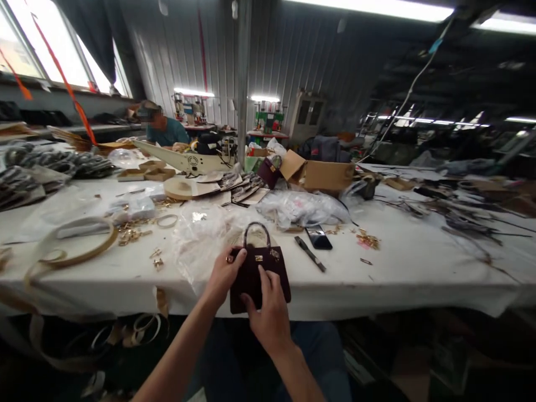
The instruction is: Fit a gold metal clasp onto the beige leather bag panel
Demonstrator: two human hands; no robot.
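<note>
A small dark maroon handbag (pixel 247 282) with a gold clasp and one arched handle (pixel 257 225) is upright at the table's front edge. My left hand (pixel 221 276) is closed on its upper left corner, thumb on the front face, by a gold fitting. My right hand (pixel 270 318) lies against the front of the bag, fingers apart, index fingertip just below the clasp and thumb lower down. Behind the bag lies crumpled clear plastic (pixel 195 240). To its right are a dark flat strip-like tool (pixel 310 254) and a black phone (pixel 319 237).
Gold hardware pieces lie in piles left (pixel 132 231) and right (pixel 368 240). A coiled tan strip (pixel 94 251) sits at left. Farther back are an open cardboard box (pixel 329 176), another maroon bag (pixel 268 172) and plastic wrap (pixel 304 207). A person (pixel 165 128) is across the table.
</note>
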